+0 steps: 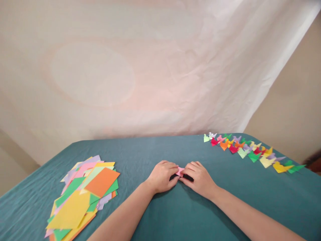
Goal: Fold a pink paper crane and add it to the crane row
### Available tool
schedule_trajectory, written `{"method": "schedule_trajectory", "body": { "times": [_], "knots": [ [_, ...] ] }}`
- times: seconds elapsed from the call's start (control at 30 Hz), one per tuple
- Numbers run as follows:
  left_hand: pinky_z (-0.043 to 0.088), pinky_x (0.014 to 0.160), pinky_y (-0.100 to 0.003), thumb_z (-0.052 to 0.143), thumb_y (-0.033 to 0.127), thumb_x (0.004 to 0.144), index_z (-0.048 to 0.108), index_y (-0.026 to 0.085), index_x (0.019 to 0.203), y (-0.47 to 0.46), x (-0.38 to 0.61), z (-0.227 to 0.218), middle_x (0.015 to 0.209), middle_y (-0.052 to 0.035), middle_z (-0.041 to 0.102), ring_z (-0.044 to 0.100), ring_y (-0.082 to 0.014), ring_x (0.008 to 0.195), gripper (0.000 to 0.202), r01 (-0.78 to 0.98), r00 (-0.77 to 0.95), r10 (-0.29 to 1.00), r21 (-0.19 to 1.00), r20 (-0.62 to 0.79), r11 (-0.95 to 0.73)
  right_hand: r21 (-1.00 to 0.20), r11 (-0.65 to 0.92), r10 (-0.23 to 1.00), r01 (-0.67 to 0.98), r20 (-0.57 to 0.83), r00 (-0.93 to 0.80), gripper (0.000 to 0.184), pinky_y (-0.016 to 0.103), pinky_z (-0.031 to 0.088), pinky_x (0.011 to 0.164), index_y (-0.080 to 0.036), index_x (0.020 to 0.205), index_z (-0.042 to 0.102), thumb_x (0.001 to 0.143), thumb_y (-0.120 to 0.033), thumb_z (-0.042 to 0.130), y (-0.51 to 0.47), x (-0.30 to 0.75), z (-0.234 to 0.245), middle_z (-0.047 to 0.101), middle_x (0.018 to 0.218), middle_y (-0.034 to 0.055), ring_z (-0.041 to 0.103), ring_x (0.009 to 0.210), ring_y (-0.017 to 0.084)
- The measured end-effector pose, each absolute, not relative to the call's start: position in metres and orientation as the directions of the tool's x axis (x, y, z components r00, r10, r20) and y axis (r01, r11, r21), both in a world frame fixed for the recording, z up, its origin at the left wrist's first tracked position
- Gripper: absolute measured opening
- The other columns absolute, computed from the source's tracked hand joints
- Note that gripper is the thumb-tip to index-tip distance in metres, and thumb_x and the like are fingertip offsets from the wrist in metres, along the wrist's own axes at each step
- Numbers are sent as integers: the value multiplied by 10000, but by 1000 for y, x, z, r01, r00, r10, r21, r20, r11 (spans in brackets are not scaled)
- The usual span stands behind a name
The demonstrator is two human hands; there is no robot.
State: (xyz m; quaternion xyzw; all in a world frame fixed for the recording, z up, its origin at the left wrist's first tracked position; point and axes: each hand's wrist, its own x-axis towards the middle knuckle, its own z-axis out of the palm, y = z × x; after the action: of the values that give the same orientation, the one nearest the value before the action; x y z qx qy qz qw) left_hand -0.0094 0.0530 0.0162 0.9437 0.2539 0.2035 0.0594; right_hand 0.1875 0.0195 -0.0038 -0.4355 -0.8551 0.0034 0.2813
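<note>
A small folded piece of pink paper (pixel 180 172) is pinched between my two hands, low over the middle of the table. My left hand (pixel 163 176) grips its left side with thumb and fingers. On the right side, my right hand (pixel 198 178) holds it the same way. Fingers cover most of the paper, so its full folded shape is hidden; only a small pink patch shows between the fingertips.
A loose pile of coloured paper squares (pixel 102 182) lies at the left. Several folded paper birds (pixel 242 153) stand in rows at the back right. Dark green cloth covers the table (pixel 140 150); a pale sheet (pixel 155 73) hangs behind it.
</note>
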Motion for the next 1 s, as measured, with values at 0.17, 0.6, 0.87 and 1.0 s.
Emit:
{"method": "schedule_trajectory", "body": {
  "times": [0.17,0.6,0.87,1.0],
  "knots": [
    [371,935,-356,484,312,849,608,194,1009,54,-9,15,1089,-65,629,548,-207,1040,233,462,777,517,232,358,-856,-513,493,848,703,463,-257,112,319,383,738,-232,894,601,805,-253,537,25,197,-10,616,811,21,554,786,174],
    [396,913,-336,484,349,871,617,202,1012,60,-9,7,1085,-61,634,553,-204,1044,243,458,762,542,298,354,-838,-657,304,929,690,364,-63,164,324,398,724,-209,538,532,678,-202,617,41,201,-20,589,701,-11,550,713,168],
    [395,913,-321,487,338,872,616,190,1007,59,-10,9,1098,-53,628,548,-195,1048,239,468,765,549,295,337,-833,-643,295,934,706,349,-72,147,321,394,720,-210,549,550,679,-215,618,41,201,-19,588,709,-9,549,712,169],
    [395,916,-327,493,343,868,615,191,1022,59,-10,8,1105,-60,625,548,-199,1051,248,472,763,552,292,338,-832,-645,281,938,711,341,-62,146,319,390,721,-210,548,550,674,-213,623,42,201,-20,589,711,-10,545,707,167]
  ]
}}
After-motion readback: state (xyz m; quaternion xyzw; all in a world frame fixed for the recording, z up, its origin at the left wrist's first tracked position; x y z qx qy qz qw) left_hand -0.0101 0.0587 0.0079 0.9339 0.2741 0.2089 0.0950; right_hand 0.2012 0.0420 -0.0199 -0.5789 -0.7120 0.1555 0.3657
